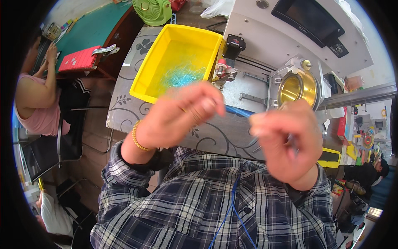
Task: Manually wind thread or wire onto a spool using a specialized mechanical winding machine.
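A thin blue strand [239, 111] stretches between my two hands above the patterned table. My left hand [182, 114], with a gold bracelet at the wrist, pinches its left end; the fingers are blurred by motion. At its other end the fingers of my right hand [288, 139] are closed. Something small and shiny shows in the right palm, too smeared to name. Beyond my left hand stands a yellow bin [151, 62], holding a loose tangle of fine pale-blue strands [182, 76]. The brass-coloured spool [306, 85] of a machine lies just past my right hand.
The grey machine [248, 39] with a dark screen [306, 20] fills the far right of the patterned table [124, 112]. A small motor block [233, 46] stands beside the bin. Behind it is a green fan [152, 10]. At left, another person [39, 95] sits by a green-topped desk [89, 31].
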`<state>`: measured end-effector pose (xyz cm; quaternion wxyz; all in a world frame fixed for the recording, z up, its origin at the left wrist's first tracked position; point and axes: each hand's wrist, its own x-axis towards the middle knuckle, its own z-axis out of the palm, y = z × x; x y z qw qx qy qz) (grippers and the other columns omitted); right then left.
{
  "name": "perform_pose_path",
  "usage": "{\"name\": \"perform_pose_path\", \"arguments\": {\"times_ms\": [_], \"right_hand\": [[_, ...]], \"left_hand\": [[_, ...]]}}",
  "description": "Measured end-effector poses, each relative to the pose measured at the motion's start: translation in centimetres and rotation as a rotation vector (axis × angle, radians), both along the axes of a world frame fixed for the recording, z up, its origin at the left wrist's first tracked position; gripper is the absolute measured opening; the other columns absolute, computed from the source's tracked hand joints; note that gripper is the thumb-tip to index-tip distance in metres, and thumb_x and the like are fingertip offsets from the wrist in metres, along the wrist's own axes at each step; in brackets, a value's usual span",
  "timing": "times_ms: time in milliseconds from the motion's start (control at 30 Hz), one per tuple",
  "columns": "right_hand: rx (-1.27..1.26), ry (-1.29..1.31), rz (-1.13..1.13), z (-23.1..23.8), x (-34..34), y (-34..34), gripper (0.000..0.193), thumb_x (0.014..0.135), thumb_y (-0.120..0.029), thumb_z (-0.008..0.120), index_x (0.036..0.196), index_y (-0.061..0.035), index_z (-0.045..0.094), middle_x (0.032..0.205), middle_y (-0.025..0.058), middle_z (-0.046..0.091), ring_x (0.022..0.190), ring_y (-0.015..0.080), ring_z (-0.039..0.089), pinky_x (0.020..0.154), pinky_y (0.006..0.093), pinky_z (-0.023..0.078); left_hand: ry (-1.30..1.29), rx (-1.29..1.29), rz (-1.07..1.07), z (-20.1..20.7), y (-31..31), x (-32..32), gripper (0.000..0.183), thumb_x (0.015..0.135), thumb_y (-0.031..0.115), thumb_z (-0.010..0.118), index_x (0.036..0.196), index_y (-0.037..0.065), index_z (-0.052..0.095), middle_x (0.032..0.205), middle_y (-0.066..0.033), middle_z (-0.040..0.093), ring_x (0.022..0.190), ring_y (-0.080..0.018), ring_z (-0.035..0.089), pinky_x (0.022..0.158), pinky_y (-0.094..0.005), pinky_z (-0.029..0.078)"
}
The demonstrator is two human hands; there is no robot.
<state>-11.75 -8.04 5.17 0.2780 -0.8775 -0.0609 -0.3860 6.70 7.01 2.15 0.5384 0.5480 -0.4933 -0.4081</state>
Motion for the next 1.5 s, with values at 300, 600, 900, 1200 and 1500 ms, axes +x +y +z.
{"name": "perform_pose_path", "arguments": {"times_ms": [300, 600, 900, 1200, 1500], "right_hand": [[0.3, 0.689, -0.168, -9.6, -2.7, 0.4, 0.039, 0.085, -0.018, 0.074, 0.119, -0.0047, 0.062, 0.099, 0.012, 0.066, 0.085, 0.0279, 0.065, 0.072, 0.0368, 0.052], [-0.134, 0.26, -0.213, -5.6, -0.7, -2.2, 0.028, 0.077, -0.011, 0.076, 0.104, -0.0094, 0.067, 0.102, 0.0063, 0.062, 0.097, 0.0276, 0.059, 0.083, 0.0397, 0.047], [-0.309, 0.108, -0.47, -4.3, 3.1, -4.0, 0.017, 0.075, -0.008, 0.075, 0.088, -0.012, 0.065, 0.096, 0.0026, 0.059, 0.091, 0.0239, 0.056, 0.079, 0.0381, 0.042], [-0.274, 0.162, -0.466, -4.9, 3.8, -4.2, 0.018, 0.073, -0.007, 0.073, 0.086, -0.0119, 0.063, 0.092, 0.0024, 0.058, 0.088, 0.024, 0.055, 0.077, 0.0387, 0.04], [-0.27, 0.026, -0.452, -4.1, 2.3, -4.9, 0.019, 0.072, -0.008, 0.074, 0.086, -0.0121, 0.061, 0.093, 0.0036, 0.058, 0.086, 0.0243, 0.055, 0.077, 0.0384, 0.04]], "left_hand": [[-0.458, -0.027, 0.408, -0.8, -2.1, 8.6, 0.022, 0.103, 0.018, 0.048, 0.107, 0.001, 0.06, 0.085, -0.0038, 0.061, 0.082, -0.0126, 0.058, 0.076, -0.0263, 0.046], [-1.007, 0.028, 0.374, 2.4, -1.6, 10.0, 0.038, 0.093, 0.022, 0.065, 0.125, 0.002, 0.061, 0.119, -0.0148, 0.067, 0.111, -0.0273, 0.064, 0.099, -0.0354, 0.047], [-0.037, -0.046, 0.55, -1.9, -2.4, 0.6, 0.021, 0.096, 0.018, 0.066, 0.1, -0.002, 0.063, 0.1, -0.0087, 0.072, 0.097, -0.0127, 0.065, 0.088, -0.0272, 0.051], [0.098, -0.043, 0.614, -2.9, -2.0, 0.4, 0.025, 0.1, 0.016, 0.059, 0.115, -0.003, 0.064, 0.101, -0.0102, 0.072, 0.097, -0.0133, 0.065, 0.091, -0.0265, 0.048], [-0.014, 0.039, 0.421, -2.2, -3.4, -2.5, 0.02, 0.099, 0.012, 0.058, 0.113, -0.001, 0.065, 0.098, -0.0078, 0.071, 0.091, -0.0118, 0.066, 0.085, -0.0247, 0.05]]}}
